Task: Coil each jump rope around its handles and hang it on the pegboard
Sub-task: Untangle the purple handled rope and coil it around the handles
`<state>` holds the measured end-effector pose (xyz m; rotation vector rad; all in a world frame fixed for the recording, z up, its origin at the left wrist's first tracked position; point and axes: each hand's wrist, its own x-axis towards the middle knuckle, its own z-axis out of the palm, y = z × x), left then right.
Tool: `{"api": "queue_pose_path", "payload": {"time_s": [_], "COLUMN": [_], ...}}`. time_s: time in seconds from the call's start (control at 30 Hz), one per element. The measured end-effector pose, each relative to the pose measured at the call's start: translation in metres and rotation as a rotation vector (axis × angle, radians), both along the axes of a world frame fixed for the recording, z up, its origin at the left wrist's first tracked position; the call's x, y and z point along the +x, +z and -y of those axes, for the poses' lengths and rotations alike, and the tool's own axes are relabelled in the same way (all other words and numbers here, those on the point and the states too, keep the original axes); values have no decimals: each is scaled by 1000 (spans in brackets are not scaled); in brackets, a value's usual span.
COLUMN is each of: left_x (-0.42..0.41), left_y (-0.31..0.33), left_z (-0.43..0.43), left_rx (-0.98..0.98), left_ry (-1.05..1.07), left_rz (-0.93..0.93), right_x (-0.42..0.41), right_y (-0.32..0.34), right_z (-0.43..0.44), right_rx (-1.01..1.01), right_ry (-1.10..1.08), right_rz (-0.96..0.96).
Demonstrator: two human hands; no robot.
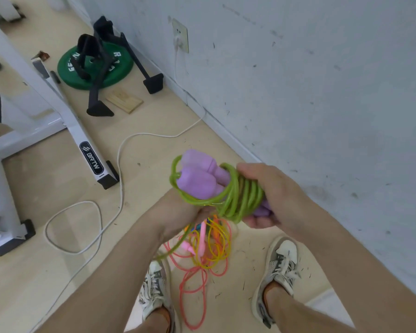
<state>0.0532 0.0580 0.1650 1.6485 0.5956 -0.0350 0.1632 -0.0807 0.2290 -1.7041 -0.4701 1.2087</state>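
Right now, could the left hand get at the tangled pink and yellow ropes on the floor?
Probably, by bending down: the left hand sits under the green rope coiled on purple handles, and nothing lies between it and the tangled pink and yellow ropes below.

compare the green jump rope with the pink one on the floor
The green rope is wound tightly round its purple handles and held in the right hand; the pink rope lies loose on the floor. The green rope looks thicker than the pink rope. Both are glossy cords.
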Motion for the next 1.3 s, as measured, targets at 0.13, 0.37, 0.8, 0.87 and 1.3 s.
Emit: {"api": "queue_pose_path", "payload": {"time_s": [0.13, 0.37, 0.8, 0.87, 1.3], "left_x": [12, 0, -5, -7, -10], "left_y": [11, 15, 52, 45, 55], "left_z": [32, 21, 16, 10, 16], "left_rx": [296, 711, 1258, 1166, 565], "left_ry": [58, -247, -301, -210, 97], "left_rz": [71, -88, -87, 109, 236], "right_x": [0, 11, 21, 19, 0], "right_y": [-2, -13, -45, -44, -40], "right_z": [-2, 0, 5, 3, 7], "right_rx": [47, 26, -339, -281, 111], "right_ry": [-232, -338, -26, 45, 20], "right_rz": [92, 140, 760, 720, -158]}}
